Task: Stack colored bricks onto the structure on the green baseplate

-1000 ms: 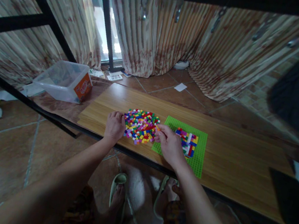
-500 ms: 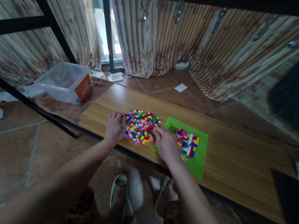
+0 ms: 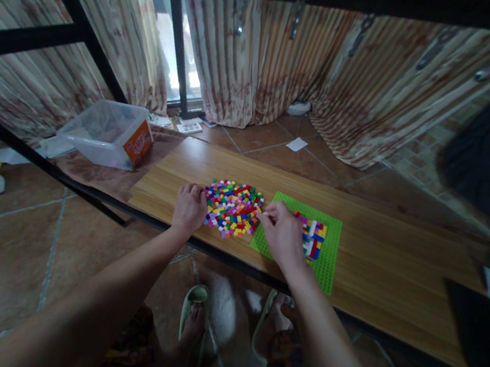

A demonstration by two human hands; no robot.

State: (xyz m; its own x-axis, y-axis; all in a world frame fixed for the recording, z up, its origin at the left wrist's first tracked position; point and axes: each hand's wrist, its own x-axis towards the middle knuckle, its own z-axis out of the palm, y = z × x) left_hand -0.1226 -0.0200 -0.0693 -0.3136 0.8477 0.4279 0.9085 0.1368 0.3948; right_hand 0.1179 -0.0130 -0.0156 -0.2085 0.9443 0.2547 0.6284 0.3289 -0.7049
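A heap of small loose bricks in many colours lies on the wooden table. To its right lies a green baseplate with a patch of bricks pressed onto it. My left hand rests curled on the table, touching the heap's left edge. Over the baseplate's left part is my right hand, its fingertips pinched on what looks like a small pale brick between the heap and the built patch.
A clear plastic box with an orange label stands off the table's left end. Black metal frame bars cross overhead and to the left. A dark flat object lies at the table's right end. My feet in slippers are below the table's edge.
My right hand dipped to the heap's right edge, then shifted right over the baseplate with its fingertips pinched. My left hand has stayed at the heap's left edge.
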